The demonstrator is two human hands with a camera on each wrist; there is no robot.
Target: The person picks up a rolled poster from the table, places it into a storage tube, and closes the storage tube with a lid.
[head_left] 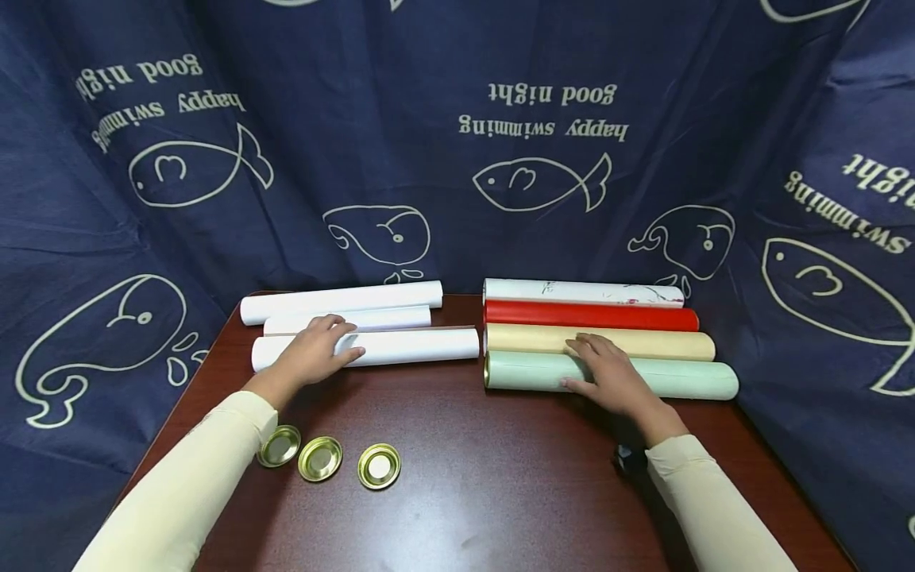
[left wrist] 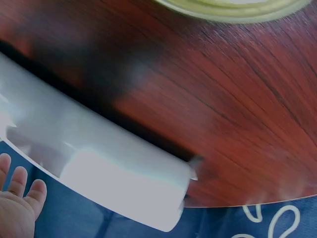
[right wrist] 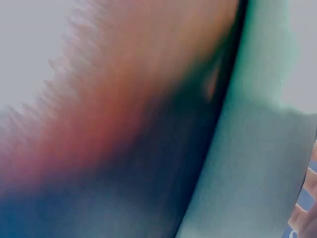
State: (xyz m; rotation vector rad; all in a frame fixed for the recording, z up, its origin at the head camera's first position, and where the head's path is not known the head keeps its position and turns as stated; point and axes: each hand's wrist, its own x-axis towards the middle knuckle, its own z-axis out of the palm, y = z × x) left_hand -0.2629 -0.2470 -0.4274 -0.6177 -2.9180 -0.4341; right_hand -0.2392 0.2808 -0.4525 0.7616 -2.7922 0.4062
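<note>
My left hand point(head_left: 314, 349) hovers with relaxed fingers over the near white paper roll point(head_left: 407, 348), overlapping it in the head view. Behind lie a shorter white roll point(head_left: 389, 318) and a longer far one point(head_left: 343, 301). In the left wrist view, loosely spread fingers point(left wrist: 35, 196) show beyond a white roll point(left wrist: 114, 153). My right hand point(head_left: 608, 377) lies across the pale green tube point(head_left: 679, 377), its fingertips over the cream-yellow tube point(head_left: 658, 344). Farther back are a red tube point(head_left: 593, 314) and a white patterned tube point(head_left: 586, 292). The right wrist view shows the green tube point(right wrist: 242, 168) close up, partly blurred.
Three round gold-coloured metal lids, the left lid point(head_left: 279, 446), middle lid point(head_left: 320, 458) and right lid point(head_left: 379, 466), lie near my left forearm on the dark red wooden table point(head_left: 465, 461). A navy curtain point(head_left: 429, 159) with white fish drawings surrounds the back and sides.
</note>
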